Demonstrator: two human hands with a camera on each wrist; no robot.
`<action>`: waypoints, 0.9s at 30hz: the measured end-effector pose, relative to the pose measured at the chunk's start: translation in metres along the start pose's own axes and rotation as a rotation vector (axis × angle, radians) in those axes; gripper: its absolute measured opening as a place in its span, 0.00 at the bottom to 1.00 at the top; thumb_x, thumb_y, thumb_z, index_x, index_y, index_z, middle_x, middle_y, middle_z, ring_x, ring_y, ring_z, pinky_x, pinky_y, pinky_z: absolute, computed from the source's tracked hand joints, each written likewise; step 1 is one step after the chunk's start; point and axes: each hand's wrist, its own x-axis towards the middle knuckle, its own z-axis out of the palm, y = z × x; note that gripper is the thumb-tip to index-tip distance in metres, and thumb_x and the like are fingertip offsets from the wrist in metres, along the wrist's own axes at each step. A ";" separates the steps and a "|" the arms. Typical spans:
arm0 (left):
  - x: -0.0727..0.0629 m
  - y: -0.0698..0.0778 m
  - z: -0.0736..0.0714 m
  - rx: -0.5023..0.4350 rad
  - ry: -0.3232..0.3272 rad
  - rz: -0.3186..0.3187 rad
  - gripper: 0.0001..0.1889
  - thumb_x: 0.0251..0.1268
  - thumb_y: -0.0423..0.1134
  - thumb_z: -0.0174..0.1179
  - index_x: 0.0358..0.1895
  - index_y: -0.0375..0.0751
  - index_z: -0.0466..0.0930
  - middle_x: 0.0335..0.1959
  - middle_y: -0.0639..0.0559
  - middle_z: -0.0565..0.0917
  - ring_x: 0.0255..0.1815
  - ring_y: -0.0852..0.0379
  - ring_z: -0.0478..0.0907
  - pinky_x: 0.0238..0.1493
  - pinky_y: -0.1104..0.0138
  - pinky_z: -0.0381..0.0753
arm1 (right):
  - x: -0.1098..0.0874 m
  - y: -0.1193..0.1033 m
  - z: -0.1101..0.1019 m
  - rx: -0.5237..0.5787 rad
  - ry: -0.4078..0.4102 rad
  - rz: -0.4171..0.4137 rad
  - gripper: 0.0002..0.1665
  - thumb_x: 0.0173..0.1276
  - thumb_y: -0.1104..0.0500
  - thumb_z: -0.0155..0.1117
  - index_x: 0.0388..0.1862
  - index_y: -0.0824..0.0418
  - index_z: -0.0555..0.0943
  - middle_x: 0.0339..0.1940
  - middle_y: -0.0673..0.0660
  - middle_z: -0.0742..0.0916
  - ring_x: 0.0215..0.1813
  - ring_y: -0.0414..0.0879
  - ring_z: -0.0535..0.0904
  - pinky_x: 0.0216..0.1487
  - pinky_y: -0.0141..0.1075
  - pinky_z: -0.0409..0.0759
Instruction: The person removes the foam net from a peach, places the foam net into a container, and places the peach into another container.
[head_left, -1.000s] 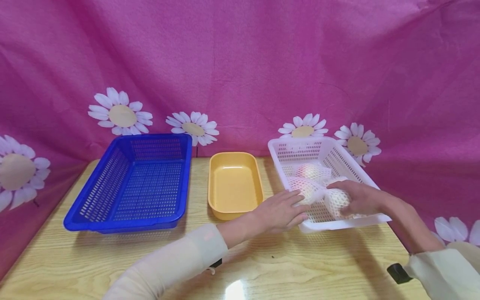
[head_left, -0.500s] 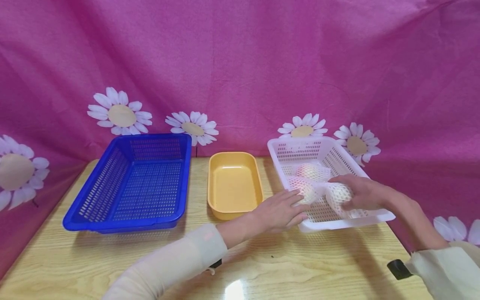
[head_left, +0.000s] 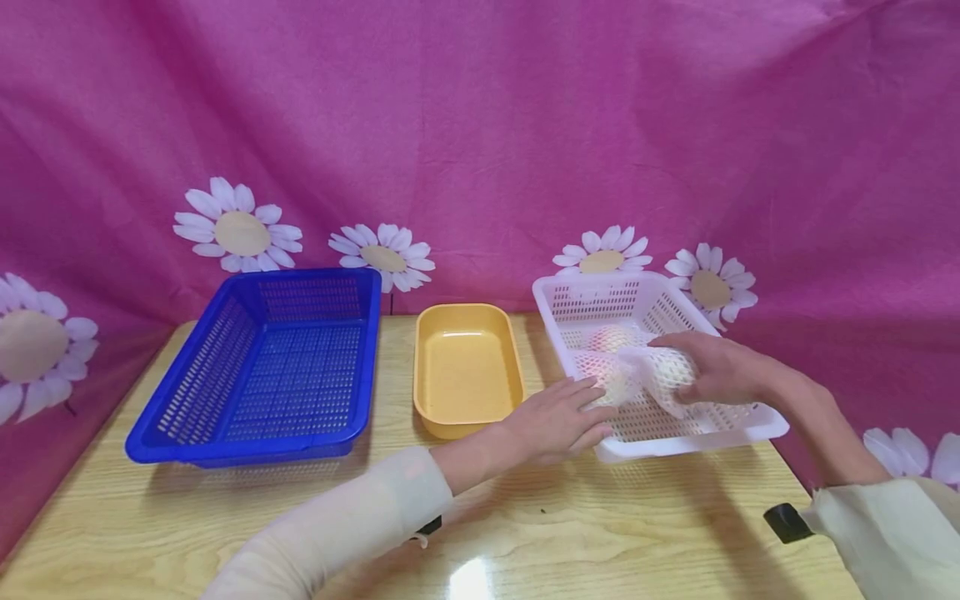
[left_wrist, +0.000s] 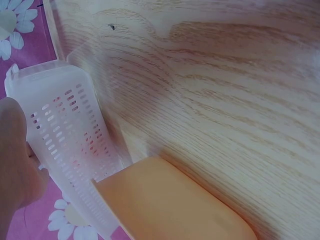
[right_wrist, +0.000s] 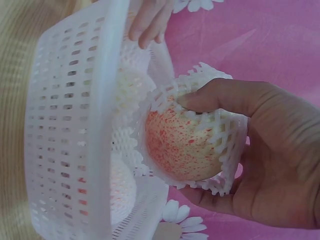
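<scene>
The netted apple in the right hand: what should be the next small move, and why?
Probably lift it straight up, clear of the white basket rim. The right hand already grips the netted apple just above the basket floor, other wrapped fruit lies beside it, and the left hand steadies the basket's near edge.

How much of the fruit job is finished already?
Nothing looks finished: the blue basket and the yellow tub hold nothing. In hand: the right hand has its grip on one apple in its foam net, over the white basket. The left hand rests on that basket's rim. Left: at least two more netted fruits lie in the white basket.
</scene>
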 end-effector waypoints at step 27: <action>-0.010 -0.027 -0.020 -0.100 0.275 0.022 0.23 0.79 0.47 0.49 0.71 0.44 0.70 0.64 0.45 0.76 0.67 0.52 0.69 0.71 0.65 0.62 | 0.018 -0.034 -0.002 -0.027 0.074 -0.075 0.43 0.52 0.64 0.76 0.69 0.65 0.72 0.64 0.66 0.77 0.56 0.57 0.75 0.55 0.60 0.76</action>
